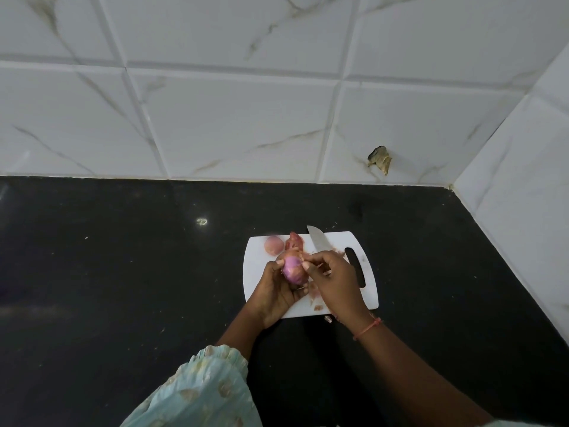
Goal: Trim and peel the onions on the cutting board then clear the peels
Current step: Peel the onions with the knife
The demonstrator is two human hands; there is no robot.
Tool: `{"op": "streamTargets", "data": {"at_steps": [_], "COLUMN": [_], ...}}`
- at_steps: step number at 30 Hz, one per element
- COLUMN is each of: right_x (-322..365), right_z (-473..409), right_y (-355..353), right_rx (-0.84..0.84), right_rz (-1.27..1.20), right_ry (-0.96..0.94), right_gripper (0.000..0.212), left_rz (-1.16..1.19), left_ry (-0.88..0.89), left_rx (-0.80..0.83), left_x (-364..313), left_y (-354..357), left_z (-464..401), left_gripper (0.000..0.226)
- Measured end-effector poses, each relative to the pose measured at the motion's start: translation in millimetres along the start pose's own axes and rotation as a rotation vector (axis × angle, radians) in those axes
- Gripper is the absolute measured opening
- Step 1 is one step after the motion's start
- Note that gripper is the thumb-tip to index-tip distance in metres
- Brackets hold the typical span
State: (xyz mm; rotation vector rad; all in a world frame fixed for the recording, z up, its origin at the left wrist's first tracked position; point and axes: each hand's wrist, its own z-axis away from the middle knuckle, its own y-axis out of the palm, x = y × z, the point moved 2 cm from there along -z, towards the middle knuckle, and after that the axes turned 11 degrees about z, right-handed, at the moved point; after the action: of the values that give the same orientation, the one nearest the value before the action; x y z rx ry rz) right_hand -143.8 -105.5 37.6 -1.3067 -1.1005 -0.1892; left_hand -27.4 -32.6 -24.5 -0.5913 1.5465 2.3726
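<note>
Over the white cutting board (338,241), the left hand (277,288) cradles a half-peeled onion (292,269) — right hand (332,272) gripping the knife (317,240) pinches skin — another onion (273,245) and peels (294,241) remain.

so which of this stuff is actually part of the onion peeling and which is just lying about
Part of the job:
- purple onion, held by the left hand
- right hand, pinching its skin
- knife
- unpeeled onion
- peels
- white cutting board

Just lying about:
- pale speck on the black counter
- chipped patch in the wall tile
</note>
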Motion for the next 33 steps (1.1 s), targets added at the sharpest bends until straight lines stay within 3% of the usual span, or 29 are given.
{"op": "streamTargets", "data": {"at_steps": [8, 12, 14, 17, 23, 28, 30, 33], "right_x": [-5, 3, 4, 1, -6, -18, -9, 1], "right_z": [-4, 3, 7, 7, -7, -16, -12, -7], "right_y": [-7, -2, 6, 9, 0, -10, -9, -5], "right_rx": [-0.076, 0.148, 0.208, 0.148, 0.111, 0.03, 0.038, 0.077], "right_rz": [0.076, -0.015, 0.141, 0.315, 0.464, 0.398, 0.24, 0.051], "right_ry": [0.032, 0.03, -0.068, -0.173, -0.162, -0.108, -0.129, -0.134], "right_gripper": [0.01, 0.022, 0.017, 0.013, 0.015, 0.017, 0.029, 0.023], "left_rz": [-0.022, -0.026, -0.028, -0.009, 0.011, 0.009, -0.015, -0.004], "left_ry": [-0.014, -0.006, -0.012, -0.014, 0.001, -0.006, -0.004, -0.016], "left_rx": [0.031, 0.046, 0.032, 0.018, 0.028, 0.015, 0.039, 0.053], "left_x": [0, 0, 0, 1, 0, 0, 0, 1], "left_y": [-4, -5, -7, -9, -2, -4, -2, -2], "left_z": [-1, -2, -4, -5, -2, -2, -2, -2], "left_gripper": [0.052, 0.051, 0.056, 0.062, 0.07, 0.062, 0.059, 0.057]}}
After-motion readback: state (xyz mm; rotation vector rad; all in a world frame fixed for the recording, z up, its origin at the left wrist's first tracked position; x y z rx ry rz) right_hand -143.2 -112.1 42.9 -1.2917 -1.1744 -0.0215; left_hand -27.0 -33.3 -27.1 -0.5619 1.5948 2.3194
